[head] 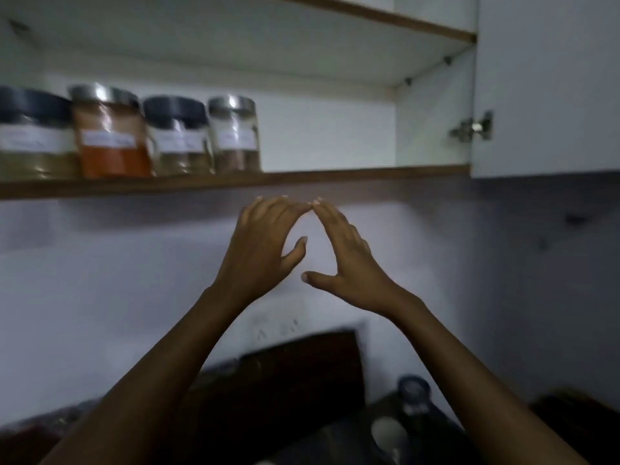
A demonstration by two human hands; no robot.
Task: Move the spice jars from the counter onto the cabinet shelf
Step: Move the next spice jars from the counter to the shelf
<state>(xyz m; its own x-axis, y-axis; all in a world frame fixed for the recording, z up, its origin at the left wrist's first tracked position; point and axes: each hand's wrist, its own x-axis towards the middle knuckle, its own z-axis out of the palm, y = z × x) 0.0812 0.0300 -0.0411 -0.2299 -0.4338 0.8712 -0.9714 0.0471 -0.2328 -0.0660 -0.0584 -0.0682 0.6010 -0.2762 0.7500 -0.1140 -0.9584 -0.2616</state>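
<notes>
- While both bare arms reach upward, the left hand (258, 250) and the right hand (349, 263) hover in front of the wall, just below the front edge of the cabinet shelf (335, 177).
- The grip of each hand is open and holds nothing. The fingers are straight, the thumbs are spread, and the fingertips of the two hands meet or nearly meet in a tent shape.
- Four spice jars stand upright, close side by side, at the shelf's left end near its front edge:
- a dark-lidded jar (33, 139), partly cut off at the far left;
- an orange-red jar (110, 135) with a silver lid;
- a second dark-lidded jar (177, 139);
- a silver-lidded jar (236, 135) ending the row.
- Each jar bears a white label, too blurred to read.
- The cabinet door (550, 95) stands open at the right on a metal hinge (473, 127).
</notes>
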